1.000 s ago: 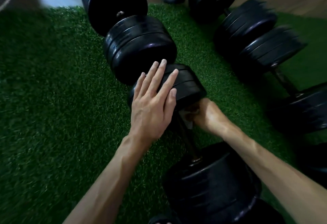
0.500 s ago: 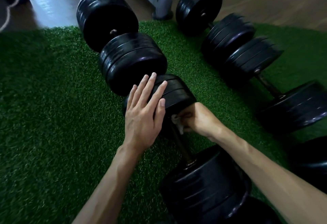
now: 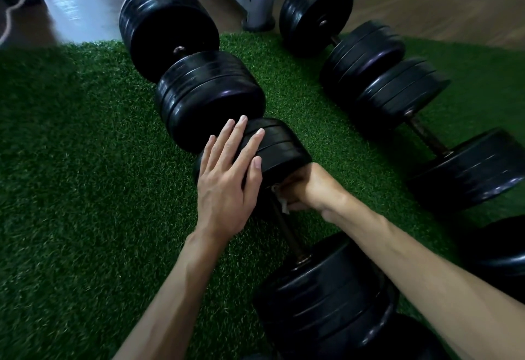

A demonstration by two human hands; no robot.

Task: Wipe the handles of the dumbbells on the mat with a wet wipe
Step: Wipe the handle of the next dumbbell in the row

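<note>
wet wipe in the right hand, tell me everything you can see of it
The wet wipe shows only as a small crumpled white scrap, thin and soft looking. It sits at the far end of the dumbbell handle, beside the weight plates under the flat left hand. The right hand grips it round the bar and hides most of it.

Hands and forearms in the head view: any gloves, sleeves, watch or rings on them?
None visible. The left hand and right hand are bare, without gloves or rings; both forearms are uncovered to the frame's edge, with no sleeve, watch or band.
</note>
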